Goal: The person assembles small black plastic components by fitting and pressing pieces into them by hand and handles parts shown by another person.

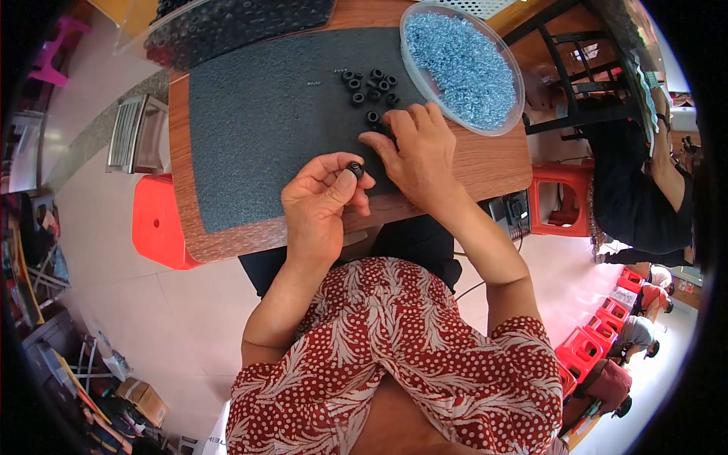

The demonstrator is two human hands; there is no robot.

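My left hand (313,203) pinches a small black ring-like part (355,167) between thumb and fingers, just above the near edge of the table. To its right, my right hand (422,155) rests low over the dark mat (250,129). Its thumb and forefinger close around another dark piece, mostly hidden by the fingers. One black ring-like part (372,117) lies loose beside those fingertips. Farther back is a cluster of several similar parts (374,95), many with their open hollow ends showing. Tiny shiny coil-like pieces (314,83) lie on the mat behind.
A round clear tub (519,98) full of small shiny bluish pieces stands at the back right. At the back left, a clear bin (152,42) holds many black parts. Red stools (155,224) flank the wooden table (493,163). Other people sit or work at the right.
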